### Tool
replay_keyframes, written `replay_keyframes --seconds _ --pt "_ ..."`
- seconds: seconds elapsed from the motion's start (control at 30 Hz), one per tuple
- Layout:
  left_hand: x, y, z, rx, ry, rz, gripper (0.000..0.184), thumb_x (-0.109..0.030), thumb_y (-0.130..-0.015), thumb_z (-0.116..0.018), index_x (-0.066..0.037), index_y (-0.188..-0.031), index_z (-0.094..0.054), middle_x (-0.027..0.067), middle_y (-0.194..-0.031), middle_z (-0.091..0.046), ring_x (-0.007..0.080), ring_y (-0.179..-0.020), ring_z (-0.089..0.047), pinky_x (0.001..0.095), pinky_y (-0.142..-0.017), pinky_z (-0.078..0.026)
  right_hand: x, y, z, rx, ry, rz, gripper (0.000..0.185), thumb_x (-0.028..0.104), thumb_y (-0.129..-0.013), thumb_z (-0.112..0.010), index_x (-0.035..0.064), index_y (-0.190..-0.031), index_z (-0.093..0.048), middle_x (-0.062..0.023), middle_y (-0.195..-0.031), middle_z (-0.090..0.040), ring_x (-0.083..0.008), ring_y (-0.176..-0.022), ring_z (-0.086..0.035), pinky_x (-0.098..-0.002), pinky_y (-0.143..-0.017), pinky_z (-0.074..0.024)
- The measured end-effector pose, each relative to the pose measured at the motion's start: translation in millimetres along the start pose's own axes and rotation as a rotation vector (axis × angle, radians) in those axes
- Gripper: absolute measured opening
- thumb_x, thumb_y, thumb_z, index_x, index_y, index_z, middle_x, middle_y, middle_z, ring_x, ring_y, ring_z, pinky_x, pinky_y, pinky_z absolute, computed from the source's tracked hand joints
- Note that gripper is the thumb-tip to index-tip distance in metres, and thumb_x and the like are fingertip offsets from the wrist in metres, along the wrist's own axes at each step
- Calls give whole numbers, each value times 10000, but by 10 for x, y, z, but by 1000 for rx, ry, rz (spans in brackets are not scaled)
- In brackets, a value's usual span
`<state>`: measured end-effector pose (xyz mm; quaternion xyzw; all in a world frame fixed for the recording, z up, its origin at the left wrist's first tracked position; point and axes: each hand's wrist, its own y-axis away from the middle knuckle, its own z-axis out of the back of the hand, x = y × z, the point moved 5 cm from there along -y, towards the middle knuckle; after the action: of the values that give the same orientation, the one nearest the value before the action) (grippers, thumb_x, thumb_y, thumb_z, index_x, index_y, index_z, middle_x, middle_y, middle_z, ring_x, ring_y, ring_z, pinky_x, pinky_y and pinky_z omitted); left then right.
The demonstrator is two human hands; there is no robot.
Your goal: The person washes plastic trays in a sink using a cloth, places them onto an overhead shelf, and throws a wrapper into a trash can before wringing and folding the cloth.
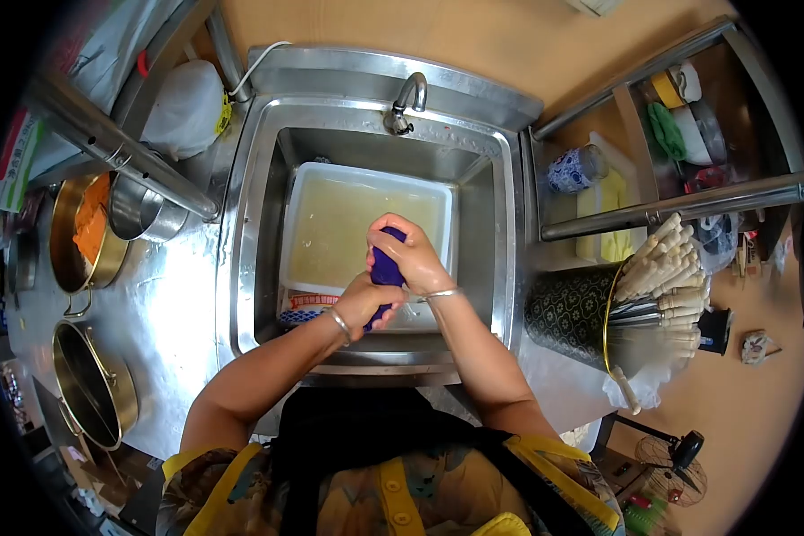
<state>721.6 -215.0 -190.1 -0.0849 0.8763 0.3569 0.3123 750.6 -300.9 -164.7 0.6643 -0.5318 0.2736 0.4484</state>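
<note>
A purple cloth (386,268) is bunched between my two hands over the sink. My left hand (364,302) is wrapped round its lower part, and my right hand (404,252) grips the upper part. Below them a white rectangular tub (449,234) sits in the steel sink (484,268), holding cloudy yellowish water. At the tub's near left corner, a printed red, white and blue packet (311,306) lies partly hidden by my left forearm. The curved faucet (411,96) stands at the back of the sink; I cannot tell whether water runs from it.
To the left are a brass pot holding an orange cloth (91,219), a steel bowl (143,207), another brass pot (96,384) and a white plastic bag (183,109). A dark patterned container (567,313) of long-handled utensils stands right of the sink, below a metal shelf (688,205).
</note>
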Motion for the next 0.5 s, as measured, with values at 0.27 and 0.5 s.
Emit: replay_keyframes --seconds 0.27,0.5 --pt "446 -460 382 -353 -56 -78 40 -39 -692 -540 -28 -666 -513 52 -501 -479 123 -353 -419 262 -300 -262 -490 -206 254 -492 593 159 93 108 -802 -534 24 -786 -499 -113 -573 -526 -170 -475 -568 -302 -460 -435" --pt "135 -423 867 -713 -719 -413 351 -149 -597 -643 -3 -906 -561 173 -783 -615 319 -762 -610 356 -714 -473 -599 -120 722 -674 584 399 263 236 -789 -619 31 -936 -546 -162 -914 -541 -222 -842 -539 -335 -735 -447"
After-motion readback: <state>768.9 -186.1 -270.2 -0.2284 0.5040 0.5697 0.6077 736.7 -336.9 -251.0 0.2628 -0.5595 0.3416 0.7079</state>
